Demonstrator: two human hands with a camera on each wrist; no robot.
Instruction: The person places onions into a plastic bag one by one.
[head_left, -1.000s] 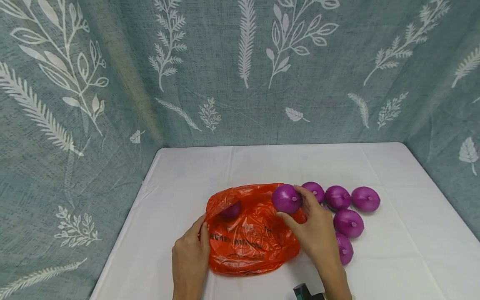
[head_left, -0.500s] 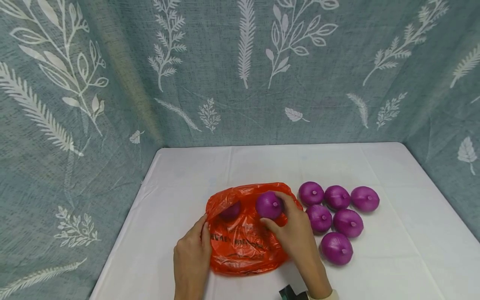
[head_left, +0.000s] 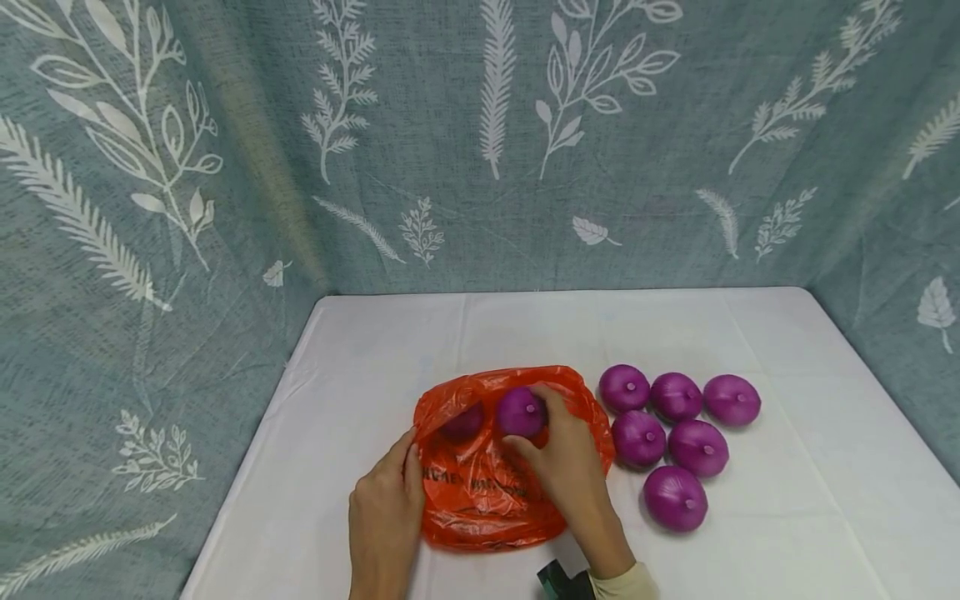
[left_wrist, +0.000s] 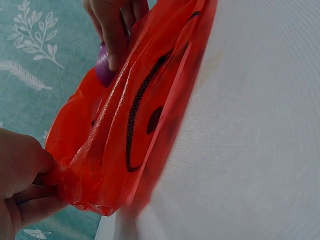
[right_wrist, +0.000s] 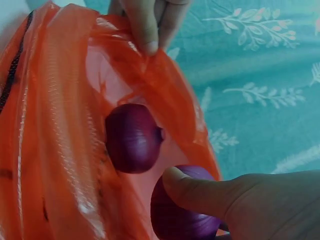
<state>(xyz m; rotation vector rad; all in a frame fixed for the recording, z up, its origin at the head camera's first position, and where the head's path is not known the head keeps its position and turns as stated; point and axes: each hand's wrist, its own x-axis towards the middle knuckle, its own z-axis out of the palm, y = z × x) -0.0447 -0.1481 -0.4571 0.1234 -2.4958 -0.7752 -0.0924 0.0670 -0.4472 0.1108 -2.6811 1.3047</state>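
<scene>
Red plastic bag point(head_left: 483, 521), count one, lies on the desk point(head_left: 367, 358) with its mouth spread and black print on its near side. Purple onions: eight visible. One, the inner onion point(right_wrist: 132, 140), sits within the bag, on the left of its mouth. The second, the held onion point(head_left: 517, 412), is at the bag's mouth, right of the inner onion. Six loose onions point(head_left: 698, 448) stand to the right of the bag: three in the far row, two in the middle, one nearest the person; the closest is just beside the bag.

Hands: two. The left hand point(head_left: 386, 508) pinches the left edge of the bag's mouth. The right hand point(head_left: 566, 458) grips the held onion between thumb and fingers. One pale sleeve point(head_left: 628, 583) shows at the right wrist.

Surface: white cloth, lightly creased, under the bag. Room: grey-green fabric point(head_left: 465, 225) with white leaf prints stands beyond the bag and to both sides.
</scene>
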